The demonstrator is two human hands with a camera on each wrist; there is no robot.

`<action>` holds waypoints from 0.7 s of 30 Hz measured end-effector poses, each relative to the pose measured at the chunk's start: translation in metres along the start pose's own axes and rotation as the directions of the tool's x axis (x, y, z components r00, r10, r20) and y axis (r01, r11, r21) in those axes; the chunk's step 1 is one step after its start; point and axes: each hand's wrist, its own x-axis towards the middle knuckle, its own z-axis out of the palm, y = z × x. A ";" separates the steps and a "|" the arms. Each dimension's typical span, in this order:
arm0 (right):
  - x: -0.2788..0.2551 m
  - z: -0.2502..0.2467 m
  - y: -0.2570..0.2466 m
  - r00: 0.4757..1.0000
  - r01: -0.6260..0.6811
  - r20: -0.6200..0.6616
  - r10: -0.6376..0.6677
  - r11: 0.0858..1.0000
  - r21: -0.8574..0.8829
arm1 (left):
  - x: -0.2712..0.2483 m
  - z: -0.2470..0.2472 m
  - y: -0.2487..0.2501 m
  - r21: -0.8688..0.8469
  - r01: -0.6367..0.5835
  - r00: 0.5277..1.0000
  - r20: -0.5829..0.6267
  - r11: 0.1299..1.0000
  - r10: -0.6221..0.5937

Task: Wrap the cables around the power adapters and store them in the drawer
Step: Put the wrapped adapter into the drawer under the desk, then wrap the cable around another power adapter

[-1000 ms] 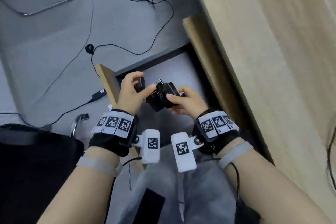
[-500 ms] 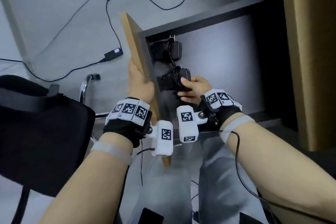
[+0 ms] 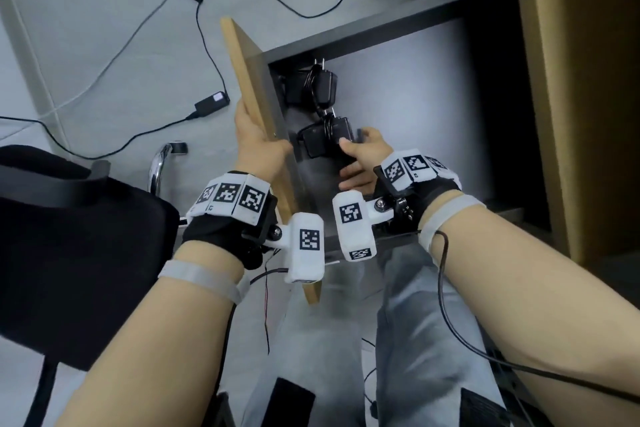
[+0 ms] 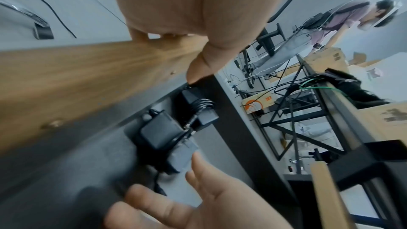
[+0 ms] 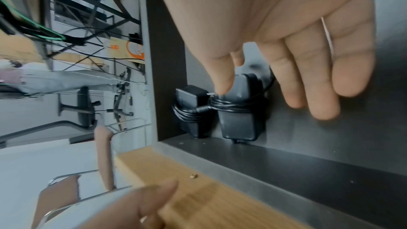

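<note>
The head view looks steeply down from above on both forearms and the open drawer. The left wrist view sits close behind the left hand gripping the drawer front, facing into the drawer. The right wrist view looks past the right hand; all three share the adapters beyond the fingers.

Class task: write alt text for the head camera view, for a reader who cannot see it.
A person's right hand sets a cable-wrapped black power adapter into an open drawer beside another wrapped adapter, while the left hand grips the wooden drawer front.
</note>
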 end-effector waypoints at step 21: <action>-0.311 -0.279 0.117 0.653 0.693 -0.592 -0.472 0.687 0.217 | -0.274 0.273 0.201 0.024 -0.421 0.567 0.787 0.907 0.243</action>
